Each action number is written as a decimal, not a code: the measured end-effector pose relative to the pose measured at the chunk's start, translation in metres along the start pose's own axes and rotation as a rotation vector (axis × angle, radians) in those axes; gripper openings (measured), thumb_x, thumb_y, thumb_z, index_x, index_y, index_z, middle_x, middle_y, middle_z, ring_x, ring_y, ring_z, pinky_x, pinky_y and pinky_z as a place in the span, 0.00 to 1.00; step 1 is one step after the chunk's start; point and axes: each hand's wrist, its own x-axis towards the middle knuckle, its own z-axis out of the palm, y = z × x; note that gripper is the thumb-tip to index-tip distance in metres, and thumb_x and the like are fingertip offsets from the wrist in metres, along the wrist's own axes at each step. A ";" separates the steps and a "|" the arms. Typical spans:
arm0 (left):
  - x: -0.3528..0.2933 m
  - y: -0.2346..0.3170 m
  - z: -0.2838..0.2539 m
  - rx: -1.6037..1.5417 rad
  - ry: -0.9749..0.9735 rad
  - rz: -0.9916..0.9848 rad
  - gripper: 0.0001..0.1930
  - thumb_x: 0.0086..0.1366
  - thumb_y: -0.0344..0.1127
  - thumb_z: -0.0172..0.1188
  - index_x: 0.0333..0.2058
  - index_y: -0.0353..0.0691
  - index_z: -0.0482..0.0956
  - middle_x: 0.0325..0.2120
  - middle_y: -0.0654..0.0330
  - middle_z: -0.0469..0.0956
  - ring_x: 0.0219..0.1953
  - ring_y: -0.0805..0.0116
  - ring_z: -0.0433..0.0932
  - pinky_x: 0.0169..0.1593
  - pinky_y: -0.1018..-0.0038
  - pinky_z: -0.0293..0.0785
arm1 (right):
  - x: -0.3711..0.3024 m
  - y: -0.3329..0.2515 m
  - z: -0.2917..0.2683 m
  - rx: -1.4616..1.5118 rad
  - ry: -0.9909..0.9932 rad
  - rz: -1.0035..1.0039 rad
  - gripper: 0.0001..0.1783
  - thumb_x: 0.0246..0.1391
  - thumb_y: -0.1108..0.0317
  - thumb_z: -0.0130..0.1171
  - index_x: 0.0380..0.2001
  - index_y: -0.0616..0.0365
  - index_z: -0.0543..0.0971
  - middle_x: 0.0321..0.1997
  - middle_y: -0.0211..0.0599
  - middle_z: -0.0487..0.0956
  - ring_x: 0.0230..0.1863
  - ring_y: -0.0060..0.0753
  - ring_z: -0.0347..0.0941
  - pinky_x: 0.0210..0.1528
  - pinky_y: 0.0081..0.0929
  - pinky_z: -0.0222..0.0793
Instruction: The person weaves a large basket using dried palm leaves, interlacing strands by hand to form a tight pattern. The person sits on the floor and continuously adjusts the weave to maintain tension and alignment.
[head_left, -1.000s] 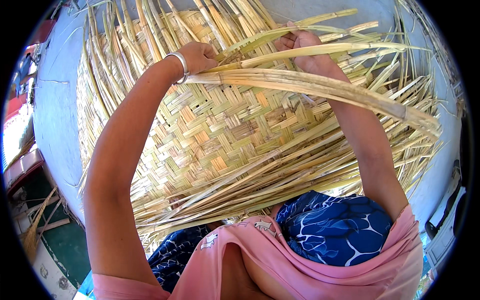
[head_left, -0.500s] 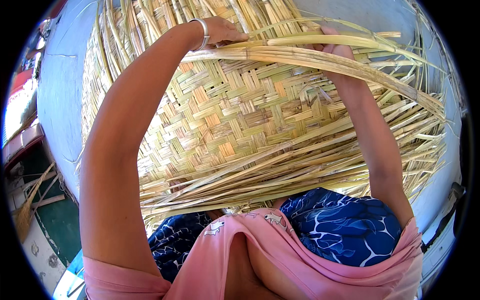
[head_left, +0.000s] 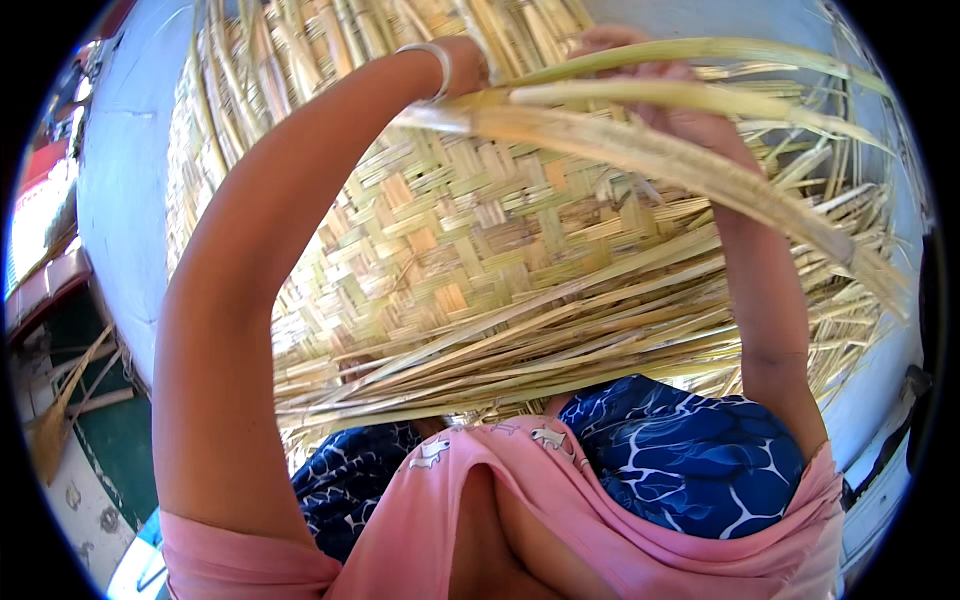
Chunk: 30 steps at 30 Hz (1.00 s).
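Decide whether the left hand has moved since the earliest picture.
Yes. Judged against the woven mat's pattern, the left hand has moved right and farther from the body.

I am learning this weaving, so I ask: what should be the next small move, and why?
Perhaps the right grip should part the top strip from the other strips: all gather near the left grip but fan out to the right, crossing in front of the right grip.
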 end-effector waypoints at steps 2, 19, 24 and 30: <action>-0.007 -0.006 0.014 -0.045 0.090 -0.016 0.11 0.54 0.40 0.58 0.31 0.42 0.82 0.26 0.53 0.79 0.29 0.56 0.77 0.38 0.66 0.72 | -0.001 0.003 -0.012 -0.256 -0.052 0.368 0.19 0.52 0.69 0.57 0.47 0.63 0.70 0.42 0.40 0.75 0.46 0.30 0.72 0.48 0.22 0.71; -0.064 0.045 0.027 0.036 0.356 -0.178 0.08 0.57 0.40 0.53 0.28 0.44 0.76 0.25 0.56 0.77 0.29 0.53 0.76 0.34 0.61 0.72 | 0.122 0.001 -0.049 0.093 0.578 -0.200 0.12 0.51 0.73 0.52 0.40 0.62 0.70 0.28 0.34 0.75 0.27 0.23 0.72 0.30 0.20 0.70; -0.055 0.031 0.031 -0.023 0.354 -0.287 0.09 0.56 0.41 0.53 0.27 0.44 0.76 0.26 0.53 0.78 0.32 0.52 0.76 0.36 0.60 0.72 | 0.130 -0.052 0.060 -1.293 -0.310 -0.344 0.12 0.51 0.70 0.51 0.39 0.59 0.75 0.39 0.37 0.77 0.41 0.31 0.72 0.44 0.29 0.69; -0.044 0.023 0.032 -0.183 0.538 -0.441 0.12 0.51 0.40 0.56 0.26 0.37 0.77 0.25 0.46 0.77 0.30 0.49 0.76 0.37 0.61 0.72 | 0.119 -0.009 0.054 -1.276 -0.274 -0.948 0.19 0.50 0.69 0.51 0.47 0.58 0.73 0.45 0.43 0.76 0.47 0.43 0.72 0.49 0.36 0.67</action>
